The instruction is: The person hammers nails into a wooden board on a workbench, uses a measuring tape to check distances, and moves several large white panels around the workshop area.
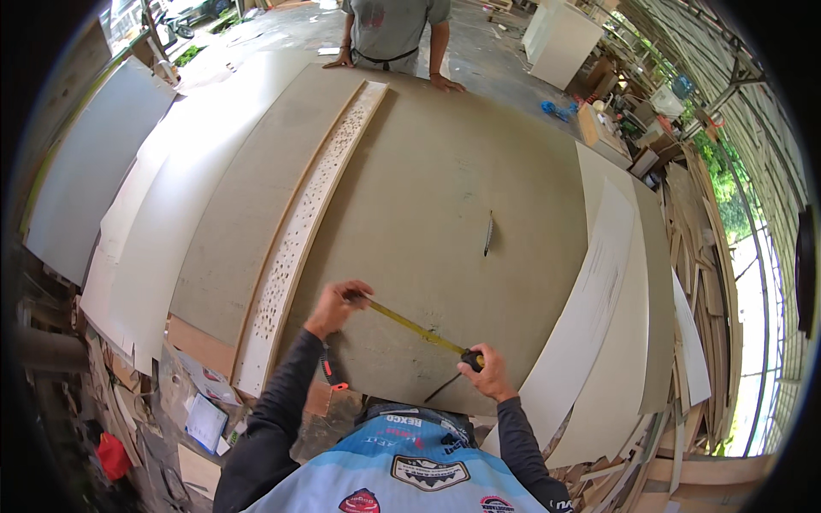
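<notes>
My right hand (492, 376) is closed around the dark case of a tape measure (471, 360). Its yellow blade (416, 330) runs out up and to the left across a large brownish-grey sheet (410, 214). At the other end, my left hand (339, 308) pinches the blade's tip; the fingers are slightly blurred. A tool with a dark shaft and an orange-red end (330, 371) lies below my left hand by the sheet's near edge. Farther up the sheet rests a thin dark pointed object (488, 234), its kind unclear.
A long white strip dotted with holes (313, 201) crosses the sheet left of my hands. At the far edge a person in grey (389, 30) rests both hands on the sheet. White panels (590, 291) lie to the right, beside stacked wood offcuts (693, 256).
</notes>
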Demonstrator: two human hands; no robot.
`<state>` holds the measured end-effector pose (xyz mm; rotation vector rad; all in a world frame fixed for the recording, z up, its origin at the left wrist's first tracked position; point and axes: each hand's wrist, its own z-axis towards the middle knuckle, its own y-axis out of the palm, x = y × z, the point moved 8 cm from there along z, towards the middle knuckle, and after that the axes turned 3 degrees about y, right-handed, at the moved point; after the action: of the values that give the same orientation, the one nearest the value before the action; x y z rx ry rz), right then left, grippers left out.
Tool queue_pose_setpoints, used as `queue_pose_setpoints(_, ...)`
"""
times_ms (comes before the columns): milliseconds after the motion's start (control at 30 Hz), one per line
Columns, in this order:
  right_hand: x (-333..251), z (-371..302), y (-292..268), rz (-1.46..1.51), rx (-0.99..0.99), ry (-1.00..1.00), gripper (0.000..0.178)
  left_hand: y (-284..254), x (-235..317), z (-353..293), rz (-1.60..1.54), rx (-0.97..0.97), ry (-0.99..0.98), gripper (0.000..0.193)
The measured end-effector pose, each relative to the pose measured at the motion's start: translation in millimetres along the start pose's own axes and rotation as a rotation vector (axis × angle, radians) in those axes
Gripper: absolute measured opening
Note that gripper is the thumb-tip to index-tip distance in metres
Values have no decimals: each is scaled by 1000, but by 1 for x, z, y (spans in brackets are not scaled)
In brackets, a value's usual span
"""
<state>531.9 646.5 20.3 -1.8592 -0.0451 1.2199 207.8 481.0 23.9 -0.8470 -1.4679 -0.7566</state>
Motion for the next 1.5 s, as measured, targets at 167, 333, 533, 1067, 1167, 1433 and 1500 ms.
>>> queue_pose_setpoints(167,59,39,-54,-106,65,-19,44,-63,25,35,639,110,263,13)
queue_pose_setpoints(333,125,94,-108,-319,142,-26,43,-96,10,87,967,192,301,11)
queue_pose_setpoints(533,166,157,-152,-493,190,82,36,-101,-9,166,1208,274,224,14)
queue_pose_setpoints(1067,160,216,-144,-527,224,51,25,-121,-44,234,1501,374,-66,24)
queue_pose_setpoints(1167,155,222,-139,-530,224,19,25,-140,-47,220,1354,443,-11,39)
queue_pose_setpoints(1433,158,213,-142,-536,311,6,25,-139,-29,103,1213,601,-23,78)
queue_pose_setpoints(1500,158,213,-141,-529,309,8,25,-155,-45,48,1252,608,-238,97)
